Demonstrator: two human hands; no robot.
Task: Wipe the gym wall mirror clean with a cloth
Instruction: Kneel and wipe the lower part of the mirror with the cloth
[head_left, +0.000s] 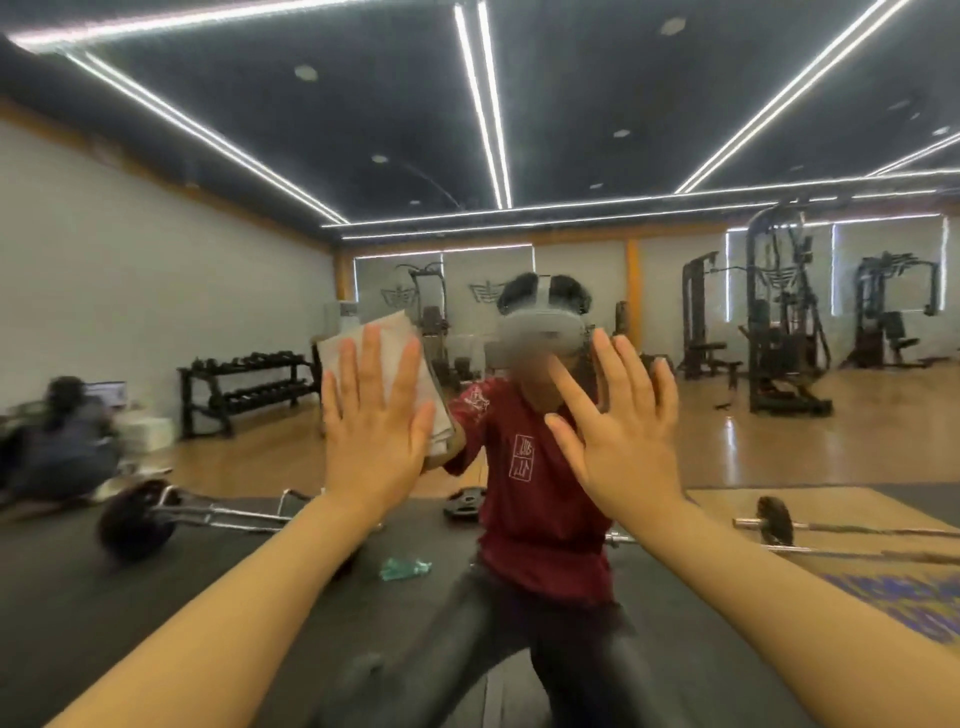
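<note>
- Mirror (779, 426): rigid glass sheet filling your view; treat it as hard, smooth and breakable, so you should press flat rather than jab.
- Cloth (387, 338): pale, folded, soft and light; it lies against the glass under your left hand (374, 426), its upper edge and right side showing beyond the fingers.
- Left grip: fingers straight and spread, palm flat on the cloth, pinning it by pressure, not by curling round it.
- Right hand (623, 426): raised near the glass, fingers straight and apart, holding nothing; whether it touches the glass cannot be told.
- Handling, as a judgement: cloth will likely slide easily on glass and may slip from under a flat palm; keep your palm over its centre.
</note>
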